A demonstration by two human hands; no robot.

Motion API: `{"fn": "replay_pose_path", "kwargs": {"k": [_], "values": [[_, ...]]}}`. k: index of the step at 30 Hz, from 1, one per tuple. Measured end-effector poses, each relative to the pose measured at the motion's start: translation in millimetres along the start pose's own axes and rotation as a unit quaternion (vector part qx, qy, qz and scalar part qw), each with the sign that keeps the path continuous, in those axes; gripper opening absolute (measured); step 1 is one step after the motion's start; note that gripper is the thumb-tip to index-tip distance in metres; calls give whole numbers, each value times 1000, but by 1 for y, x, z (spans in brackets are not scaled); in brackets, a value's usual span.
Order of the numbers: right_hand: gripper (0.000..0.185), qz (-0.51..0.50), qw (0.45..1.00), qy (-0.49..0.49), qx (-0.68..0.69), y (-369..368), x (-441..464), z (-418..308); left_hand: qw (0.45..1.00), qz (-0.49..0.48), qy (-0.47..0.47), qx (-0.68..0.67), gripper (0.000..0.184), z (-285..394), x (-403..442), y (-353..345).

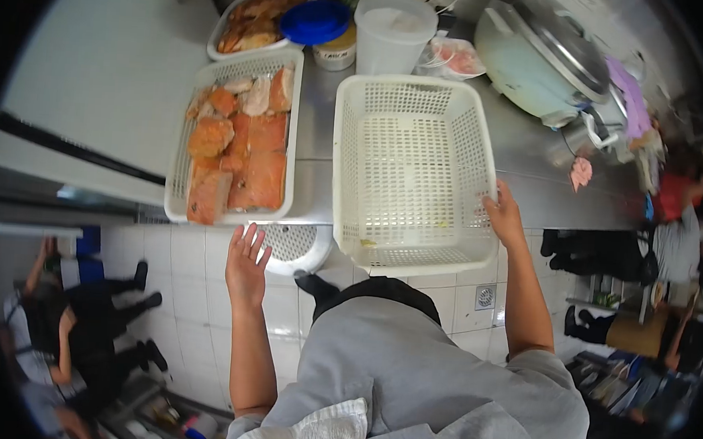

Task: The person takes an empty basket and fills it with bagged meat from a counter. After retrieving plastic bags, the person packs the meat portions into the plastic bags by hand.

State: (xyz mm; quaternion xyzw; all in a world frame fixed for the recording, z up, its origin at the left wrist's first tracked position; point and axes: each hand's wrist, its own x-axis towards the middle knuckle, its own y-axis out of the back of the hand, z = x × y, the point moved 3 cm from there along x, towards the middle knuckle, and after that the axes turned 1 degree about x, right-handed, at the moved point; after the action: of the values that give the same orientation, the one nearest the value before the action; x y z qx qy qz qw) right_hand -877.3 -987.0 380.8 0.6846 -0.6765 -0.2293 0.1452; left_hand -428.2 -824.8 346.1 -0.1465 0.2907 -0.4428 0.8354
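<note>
A cream perforated basket sits on the steel counter, its front edge over the counter's edge. Bits of yellow-green residue lie on its bottom. My right hand grips the basket's right rim, thumb on the rim. My left hand is held palm up with its fingers apart and nothing in it, just below the front edge of a second white basket. That basket holds several orange-pink fish pieces.
Behind stand a tray of browned food, a blue lid, a white bucket and a large steel-lidded cooker. A pink scrap lies at right. Below is a round white perforated container. People stand at both sides.
</note>
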Motion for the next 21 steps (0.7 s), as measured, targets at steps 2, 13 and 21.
{"fn": "replay_pose_path", "kwargs": {"k": [2,13,21], "values": [[40,-24,998,49,-13,9,12,11,1000,23,8,11,44,-16,-15,-8],[37,-74,984,158,-36,29,-1,-12,995,68,51,59,36,-79,-100,-44],[36,-80,958,272,35,2,-65,-58,989,-59,-53,125,50,-73,-166,-39]]}}
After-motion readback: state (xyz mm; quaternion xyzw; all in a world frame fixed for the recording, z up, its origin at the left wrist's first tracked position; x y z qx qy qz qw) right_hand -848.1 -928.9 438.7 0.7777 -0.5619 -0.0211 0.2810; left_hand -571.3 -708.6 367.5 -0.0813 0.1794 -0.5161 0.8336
